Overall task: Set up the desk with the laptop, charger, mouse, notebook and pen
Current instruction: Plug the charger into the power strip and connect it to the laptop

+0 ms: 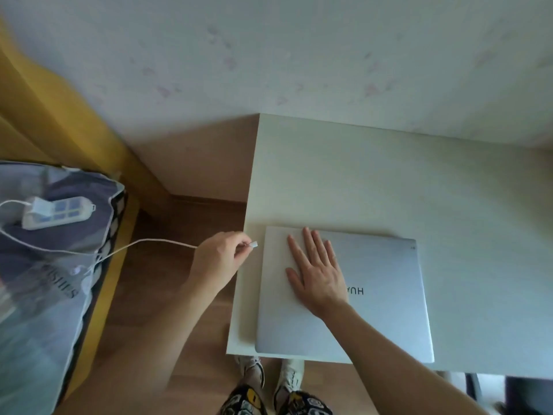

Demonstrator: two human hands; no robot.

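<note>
Laptop [359,295] closed on desk [389,181], near-left corner, right hand [317,271] flat on lid. Left hand [223,254] pinches charger plug [254,244] just beside laptop's left edge; not yet plugged. Mouse, notebook, pen nowhere in view.

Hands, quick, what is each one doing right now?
Left hand: pinches the charger cable plug beside the laptop.
Right hand: open, fingers flat on the closed laptop lid.
</note>
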